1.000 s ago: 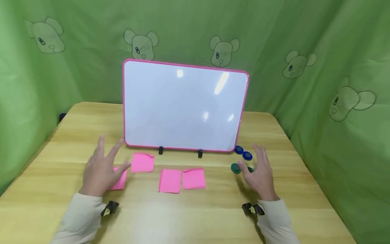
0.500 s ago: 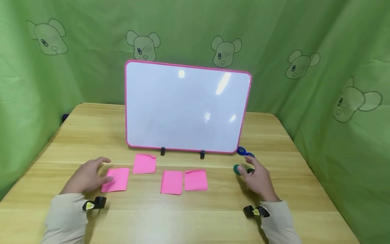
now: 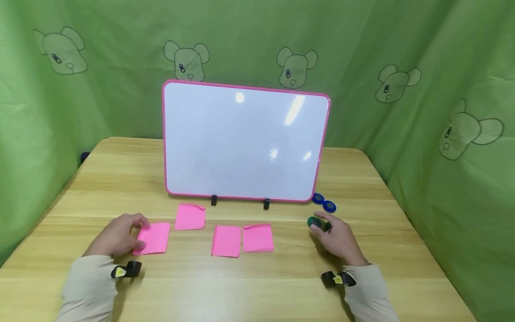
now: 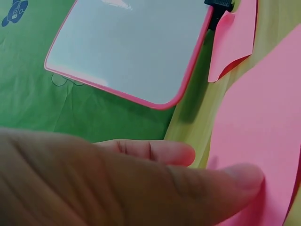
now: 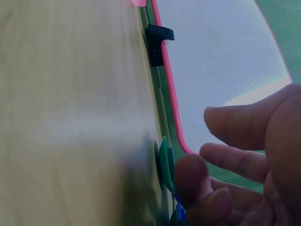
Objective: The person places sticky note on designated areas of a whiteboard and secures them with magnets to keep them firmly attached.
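The leftmost pink note [image 3: 158,237] lies on the table [image 3: 257,286] directly at the fingertips of the left hand [image 3: 116,235], on that hand's inner side, while the right hand [image 3: 339,237] is well apart from it. The note is close to square, so it shows no plain long axis; its left edge faces the palm.

The left hand's fingers are half bent, with a gap between thumb and forefinger along that edge. In the left wrist view the thumb tip touches the note's face; whether any fingertip is under the paper cannot be told, and no firm grip shows.

The right hand is nearest the left green magnet [image 3: 311,221], which sits between its parted thumb and forefinger, just ahead of the palm. The fingers are loosely bent, and no grasp on the magnet is visible; contact is uncertain. The right green magnet [image 3: 328,226] is mostly hidden by this hand. Just beyond it are two blue magnets [image 3: 329,206], near the lower right corner of the whiteboard [image 3: 241,143].
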Demonstrator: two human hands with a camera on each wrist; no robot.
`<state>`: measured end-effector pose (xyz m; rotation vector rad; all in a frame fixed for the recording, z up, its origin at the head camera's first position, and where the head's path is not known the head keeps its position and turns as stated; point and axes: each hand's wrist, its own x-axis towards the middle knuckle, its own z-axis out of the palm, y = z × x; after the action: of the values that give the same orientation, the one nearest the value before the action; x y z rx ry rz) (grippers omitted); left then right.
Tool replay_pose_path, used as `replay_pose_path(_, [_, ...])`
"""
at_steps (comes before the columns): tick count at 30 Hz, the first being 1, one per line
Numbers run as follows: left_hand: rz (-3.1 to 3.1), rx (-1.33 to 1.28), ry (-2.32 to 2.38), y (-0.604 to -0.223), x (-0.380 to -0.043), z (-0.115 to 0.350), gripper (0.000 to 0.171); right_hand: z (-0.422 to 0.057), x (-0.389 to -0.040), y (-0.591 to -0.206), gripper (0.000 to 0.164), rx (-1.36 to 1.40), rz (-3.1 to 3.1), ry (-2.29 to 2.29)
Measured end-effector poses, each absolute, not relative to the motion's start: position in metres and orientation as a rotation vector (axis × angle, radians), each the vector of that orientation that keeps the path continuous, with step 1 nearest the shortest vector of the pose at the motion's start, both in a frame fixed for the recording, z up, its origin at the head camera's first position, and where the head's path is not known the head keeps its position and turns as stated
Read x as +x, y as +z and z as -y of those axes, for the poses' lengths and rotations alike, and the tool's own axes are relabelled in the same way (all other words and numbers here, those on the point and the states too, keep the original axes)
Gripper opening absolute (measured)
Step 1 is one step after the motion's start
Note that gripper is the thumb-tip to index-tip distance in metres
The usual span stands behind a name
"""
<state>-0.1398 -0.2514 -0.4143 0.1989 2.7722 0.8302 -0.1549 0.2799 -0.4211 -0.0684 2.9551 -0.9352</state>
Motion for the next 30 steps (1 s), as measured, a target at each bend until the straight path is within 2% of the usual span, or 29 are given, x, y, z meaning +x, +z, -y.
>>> replay_pose_path(7, [-2.731,0.162,0.855,-0.4142,-0.1389,0.2476,0.029,-0.2798,-0.1557,-0.4242,0.044,-0.077,-2.957,-0.857])
replay_pose_path(17, [-2.705,0.124,0.895,-0.415,-0.1368,0.2453,0.028,-0.2808,-0.1542,-0.4265,0.041,-0.128,-2.982,-0.826])
replay_pose_path(25, [-2.709,0.088,0.95,-0.4142,-0.1377,0.2478,0.037,-0.2826,-0.1559,-0.4292,0.033,-0.099,-2.977,-0.834])
replay_pose_path(30, [-2.787,0.156,0.967,-0.4157,-0.1391,0.2467,0.039,-0.2838,-0.1565,-0.4299,0.03,-0.107,-2.984,-0.832])
